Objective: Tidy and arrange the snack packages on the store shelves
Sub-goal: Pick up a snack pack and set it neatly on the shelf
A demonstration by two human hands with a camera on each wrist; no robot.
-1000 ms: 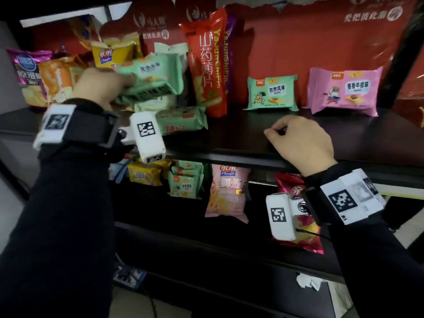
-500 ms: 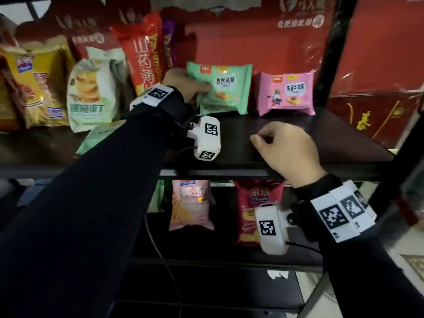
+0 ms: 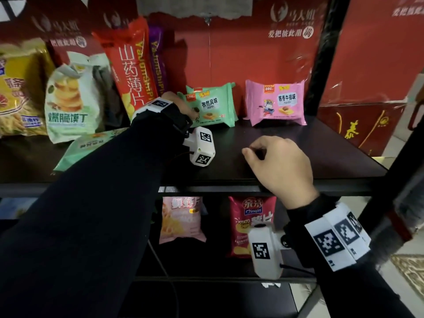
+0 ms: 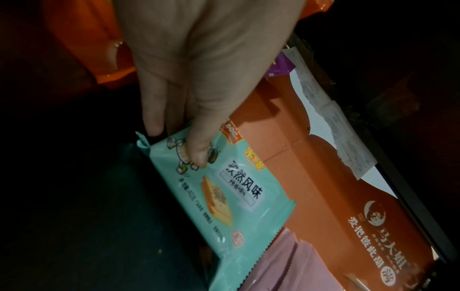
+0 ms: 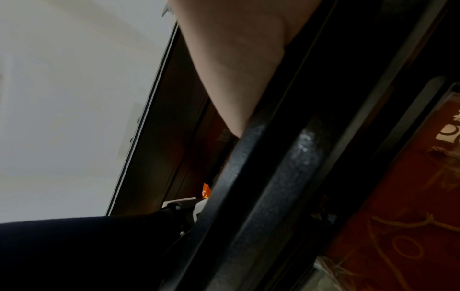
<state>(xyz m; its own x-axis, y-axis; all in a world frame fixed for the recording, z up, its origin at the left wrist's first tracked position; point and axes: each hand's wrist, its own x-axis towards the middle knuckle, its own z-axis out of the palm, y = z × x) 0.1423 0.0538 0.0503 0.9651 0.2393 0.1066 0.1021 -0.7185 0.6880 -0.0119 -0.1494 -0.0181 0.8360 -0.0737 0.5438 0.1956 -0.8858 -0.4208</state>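
My left hand point(image 3: 188, 109) pinches the left edge of a green biscuit pack point(image 3: 213, 109) that stands upright on the dark upper shelf point(image 3: 321, 157). In the left wrist view the thumb of the left hand point(image 4: 189, 137) presses the front of the green pack point(image 4: 224, 193) and the fingers lie behind it. A second green pack point(image 3: 220, 88) of the same kind stands right behind it. To the right stands a pink biscuit pack point(image 3: 277, 104), apart from them. My right hand point(image 3: 252, 152) rests on the shelf's front part, fingers loosely curled, holding nothing.
Left of my arm stand a tall red bag point(image 3: 130, 65), a white-green bag point(image 3: 68, 99) and a yellow bag point(image 3: 16, 92); another green pack point(image 3: 91, 145) lies flat. Red gift boxes point(image 3: 252, 53) line the back. A black post point(image 3: 321, 53) bounds the right. Two chip bags point(image 3: 181, 219) stand below.
My left hand carried the green pack from the pile at the left over to the right and now holds it standing before the matching green pack. The right hand stayed on the shelf.
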